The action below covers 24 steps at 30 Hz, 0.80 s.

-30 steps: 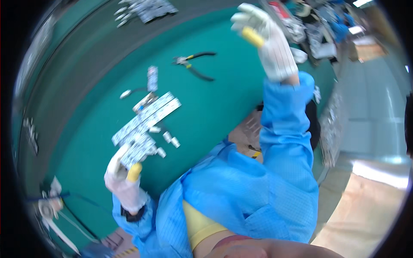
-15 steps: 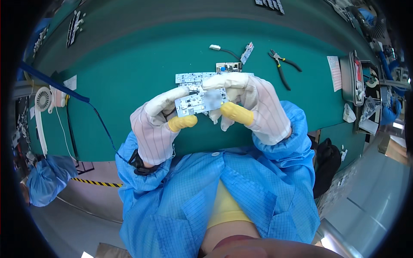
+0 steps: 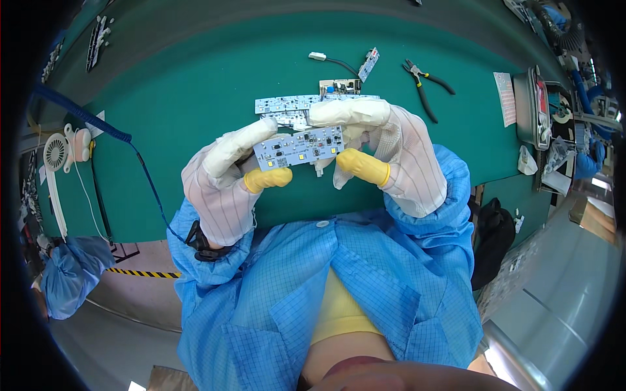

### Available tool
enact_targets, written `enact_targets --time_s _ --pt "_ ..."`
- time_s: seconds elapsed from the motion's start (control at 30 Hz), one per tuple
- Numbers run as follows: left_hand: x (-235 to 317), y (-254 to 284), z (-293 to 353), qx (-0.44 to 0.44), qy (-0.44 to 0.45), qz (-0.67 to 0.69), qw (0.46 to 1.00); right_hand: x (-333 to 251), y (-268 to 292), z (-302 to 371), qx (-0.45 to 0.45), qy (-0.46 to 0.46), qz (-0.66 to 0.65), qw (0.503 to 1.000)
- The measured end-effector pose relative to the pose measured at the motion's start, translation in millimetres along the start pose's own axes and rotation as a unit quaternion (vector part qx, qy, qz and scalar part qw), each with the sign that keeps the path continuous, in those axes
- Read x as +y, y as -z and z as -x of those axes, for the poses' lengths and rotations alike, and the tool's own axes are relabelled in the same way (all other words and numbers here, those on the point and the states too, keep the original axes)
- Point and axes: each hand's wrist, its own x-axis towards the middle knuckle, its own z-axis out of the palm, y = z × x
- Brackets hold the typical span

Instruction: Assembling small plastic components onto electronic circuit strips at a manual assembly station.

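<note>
A long white circuit board [image 3: 300,148], with dark components and small yellow squares on its face, is held up over the green mat, slightly tilted. My left hand [image 3: 241,159], in a striped white glove with a yellow thumb cover, grips its left end. At the board's right end, my right hand [image 3: 381,146], gloved the same way, has its thumb against the lower edge and its fingers behind. Just beyond lie more white circuit boards [image 3: 283,104], partly hidden by my fingers. A tan board [image 3: 338,86] with taller components adjoins them.
Black-and-yellow pliers [image 3: 422,85] lie open at the right. A small board [image 3: 368,64] is wired to a white connector [image 3: 317,57] at the back. A white fan [image 3: 57,151] stands left, and a blue coiled cord [image 3: 85,114] runs to my left wrist. A metal box [image 3: 531,107] sits far right.
The held board now shows its whole face more clearly, with a patch near its right end no longer blurred. Both hands keep hold of it; the view has shifted slightly.
</note>
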Motion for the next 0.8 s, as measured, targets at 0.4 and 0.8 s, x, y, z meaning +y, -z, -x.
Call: enact_targets --time_s 0.4,0.8 --pt "-2.9 0.6 1.1 0.015 -0.006 -0.054 0.998 2.2 4.2 -0.1 -0.012 0.032 0.009 0.999" --pt "1.6 -4.7 -2.0 0.03 0.01 -0.029 0.999 10.1 1.8 3.5 -0.002 0.041 0.01 0.999"
